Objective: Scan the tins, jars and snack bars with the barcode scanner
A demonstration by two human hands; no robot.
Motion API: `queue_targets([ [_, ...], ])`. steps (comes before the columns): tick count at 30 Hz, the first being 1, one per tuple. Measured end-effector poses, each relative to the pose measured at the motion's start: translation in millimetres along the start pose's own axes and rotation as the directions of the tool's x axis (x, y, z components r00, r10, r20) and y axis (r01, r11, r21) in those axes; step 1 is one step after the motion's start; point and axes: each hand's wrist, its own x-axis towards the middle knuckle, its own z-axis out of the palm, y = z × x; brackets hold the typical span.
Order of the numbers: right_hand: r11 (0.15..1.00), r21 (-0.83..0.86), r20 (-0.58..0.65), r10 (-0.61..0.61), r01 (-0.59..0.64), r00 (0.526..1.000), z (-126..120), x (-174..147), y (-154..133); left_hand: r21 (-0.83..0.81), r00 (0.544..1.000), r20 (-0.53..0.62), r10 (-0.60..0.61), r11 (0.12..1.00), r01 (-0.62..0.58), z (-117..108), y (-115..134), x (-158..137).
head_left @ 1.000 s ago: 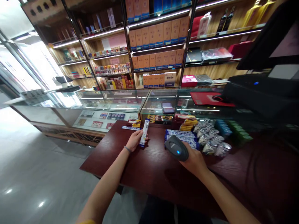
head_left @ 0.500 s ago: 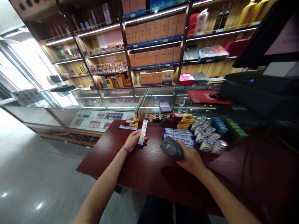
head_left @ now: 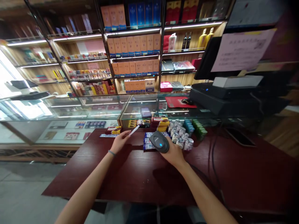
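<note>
My left hand [head_left: 121,141] is closed on one end of a slim white-and-blue packet [head_left: 134,130], held tilted above the table. In my right hand [head_left: 174,153] is a black barcode scanner [head_left: 159,142], a small blue light glowing on its top. Its head covers part of a row of blue-and-white packets [head_left: 147,145] lying on the table. Beyond my left hand another slim packet [head_left: 107,135] lies beside a few yellow-and-brown packs [head_left: 115,129].
Clear jars [head_left: 188,144], blue packs [head_left: 188,127], green packs [head_left: 198,128] and stacked yellow-brown packs [head_left: 163,125] stand right of centre. A phone-like dark slab [head_left: 240,137] and cable [head_left: 213,158] lie further right. A glass counter [head_left: 102,107] borders the dark table [head_left: 130,180].
The view has swung to the right. The packet in my left hand has turned from showing its flat face to nearly edge-on. A blue light now shows on the scanner.
</note>
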Motion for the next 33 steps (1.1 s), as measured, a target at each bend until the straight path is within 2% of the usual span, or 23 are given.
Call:
queue_targets([
  [3,0.998,0.001,-0.085,0.059,-0.059,0.995,-7,4,10,0.191,0.995,0.057,0.085,0.977,-0.095,25,21,7],
  [6,0.995,0.025,-0.142,0.099,-0.096,0.985,-13,9,22,0.336,0.969,0.166,0.183,0.913,-0.23,57,40,12],
  [9,0.991,0.029,-0.17,0.136,-0.134,0.976,-19,12,29,0.384,0.934,0.259,0.245,0.861,-0.332,88,51,18],
  [12,0.982,0.017,-0.183,0.19,-0.19,0.965,-26,14,31,0.378,0.913,0.304,0.272,0.845,-0.378,113,58,24],
  [19,0.983,0.038,-0.137,0.185,-0.182,0.973,-34,16,30,0.472,0.882,0.379,0.28,0.761,-0.444,144,54,32],
  [24,0.982,0.028,-0.113,0.188,-0.186,0.976,-36,16,29,0.474,0.869,0.399,0.293,0.745,-0.469,148,55,34],
  [27,0.984,0.024,-0.115,0.181,-0.179,0.977,-36,15,29,0.452,0.871,0.367,0.327,0.756,-0.474,139,60,33],
  [30,0.985,0.042,-0.131,0.173,-0.169,0.976,-34,14,28,0.454,0.896,0.245,0.371,0.772,-0.444,114,58,30],
  [33,0.985,0.082,-0.145,0.162,-0.152,0.976,-33,13,25,0.503,0.921,0.07,0.384,0.783,-0.365,75,41,25],
])
